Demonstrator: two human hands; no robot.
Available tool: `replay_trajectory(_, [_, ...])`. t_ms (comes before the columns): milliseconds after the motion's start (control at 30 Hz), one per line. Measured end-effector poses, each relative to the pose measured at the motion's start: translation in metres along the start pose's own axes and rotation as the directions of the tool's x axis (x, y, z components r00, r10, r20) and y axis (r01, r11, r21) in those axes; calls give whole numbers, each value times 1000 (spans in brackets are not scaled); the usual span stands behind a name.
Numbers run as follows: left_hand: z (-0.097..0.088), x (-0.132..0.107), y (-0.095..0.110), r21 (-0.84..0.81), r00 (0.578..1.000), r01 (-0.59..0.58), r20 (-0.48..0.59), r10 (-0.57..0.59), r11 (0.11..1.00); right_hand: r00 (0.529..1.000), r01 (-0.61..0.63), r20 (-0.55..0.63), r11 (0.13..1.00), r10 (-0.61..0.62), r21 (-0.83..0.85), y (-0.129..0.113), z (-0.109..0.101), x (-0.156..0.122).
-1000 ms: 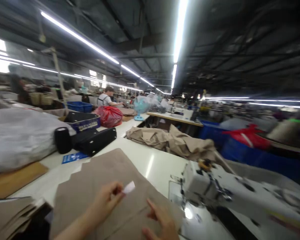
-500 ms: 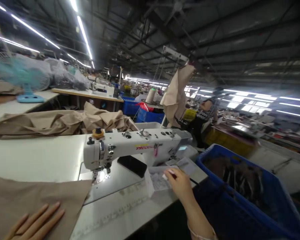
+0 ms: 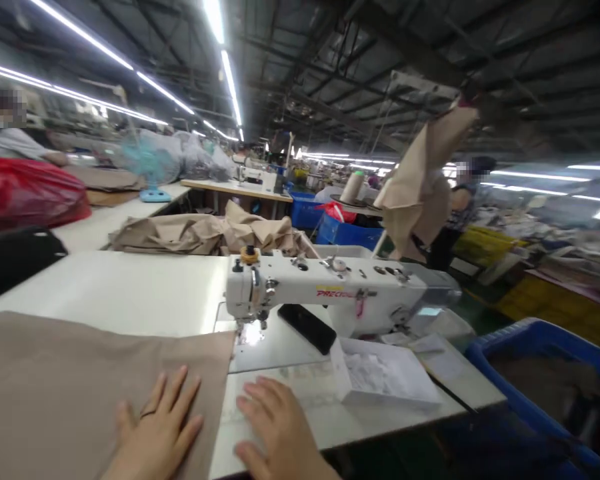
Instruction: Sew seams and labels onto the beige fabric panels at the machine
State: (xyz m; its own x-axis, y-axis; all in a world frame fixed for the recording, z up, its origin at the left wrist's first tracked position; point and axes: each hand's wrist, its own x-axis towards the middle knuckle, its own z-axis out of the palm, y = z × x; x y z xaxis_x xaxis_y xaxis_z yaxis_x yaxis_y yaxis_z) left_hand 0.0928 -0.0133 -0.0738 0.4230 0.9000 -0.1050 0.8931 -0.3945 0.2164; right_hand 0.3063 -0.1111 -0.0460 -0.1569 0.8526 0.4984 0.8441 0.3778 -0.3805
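My left hand (image 3: 155, 430) lies flat with fingers spread on a beige fabric panel (image 3: 80, 380) at the near edge of the white table (image 3: 130, 287). My right hand (image 3: 275, 423) rests on the table just right of the fabric's edge, fingers curled slightly down, nothing visible in it. Beyond both hands stands a white sewing machine (image 3: 330, 290) with its needle light on. A small white box (image 3: 385, 377) of white labels sits to the right of my right hand.
A black phone (image 3: 307, 327) lies under the machine arm. Crumpled beige fabric (image 3: 205, 233) is piled behind the machine. A blue crate (image 3: 555, 387) stands at the right. A red bag (image 3: 25, 193) and a fan (image 3: 147, 163) are at the left; other people work further off.
My right hand has come back from the white label box to the table beside the fabric. My left hand stays flat on the fabric. The view has swung slightly left.
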Motion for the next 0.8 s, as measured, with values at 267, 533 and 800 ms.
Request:
replay_trajectory(267, [-77, 69, -2, 57, 996, -87, -33, 89, 995, 896, 24, 438, 993, -72, 116, -35, 77, 11])
replay_trajectory(533, [-70, 104, -2, -7, 955, -255, 155, 253, 967, 996, -58, -60, 973, 73, 223, -18, 119, -7])
replay_trajectory(800, [-101, 62, 2, 17, 940, -296, 181, 288, 955, 807, -513, 71, 638, 586, 575, -8, 74, 63])
